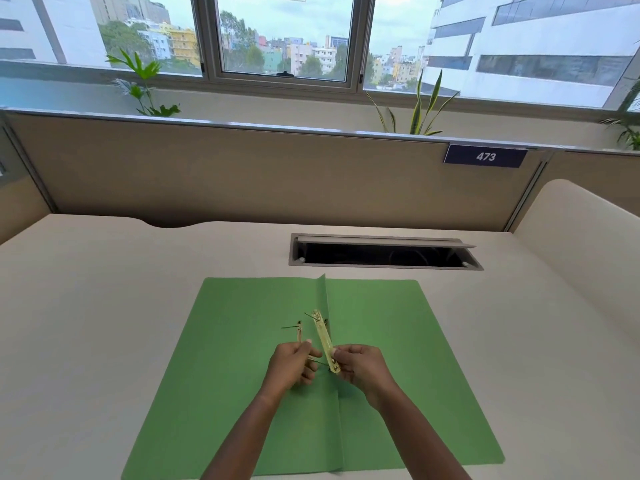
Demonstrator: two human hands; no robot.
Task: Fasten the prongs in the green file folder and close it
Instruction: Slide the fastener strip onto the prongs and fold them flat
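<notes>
Forearms crossing the green file folder (381,341), we are pinching the prong base (298,336) with our left hand (291,365), the compressor bar (325,341) with our right hand (360,367); aligning holes over prongs matters.

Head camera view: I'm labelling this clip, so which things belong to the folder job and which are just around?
Part of the job:
green folder, lying open
metal fastener strip
thin prong piece
left hand
right hand

Just around:
desk
cable hatch, lid raised
number plate 473
plants
window
</notes>
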